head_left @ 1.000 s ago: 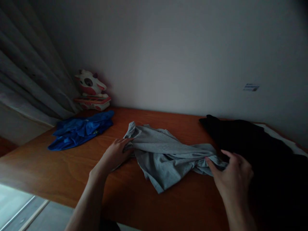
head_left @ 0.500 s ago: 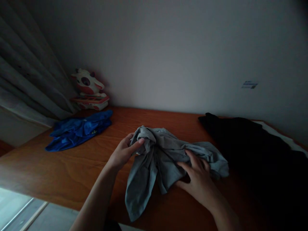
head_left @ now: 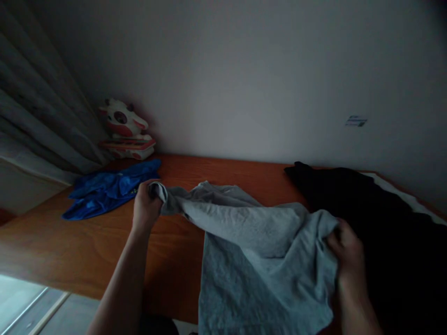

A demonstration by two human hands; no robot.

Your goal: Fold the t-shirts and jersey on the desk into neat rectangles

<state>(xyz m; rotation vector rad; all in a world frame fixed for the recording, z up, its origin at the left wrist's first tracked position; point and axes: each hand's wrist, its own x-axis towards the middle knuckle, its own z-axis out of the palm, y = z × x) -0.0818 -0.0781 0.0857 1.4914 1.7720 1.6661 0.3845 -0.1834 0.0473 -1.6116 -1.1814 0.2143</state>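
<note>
A grey shirt [head_left: 258, 242] is stretched between my hands above the brown wooden table [head_left: 70, 246]. My left hand [head_left: 145, 207] grips one bunched corner at the left. My right hand [head_left: 345, 249] grips the opposite edge at the right. The cloth hangs down over the table's near edge toward me. Part of the shirt still rests on the tabletop behind the raised fold.
A crumpled blue garment [head_left: 110, 188] lies at the back left. A black garment [head_left: 366, 204] covers the table's right side. A white and red toy [head_left: 124, 128] sits in the corner by a grey curtain [head_left: 38, 116]. A plain wall runs behind.
The shirt was bunched on the table under both hands. My hands have moved apart, left hand to the left and right hand to the right, lifting and spreading the cloth.
</note>
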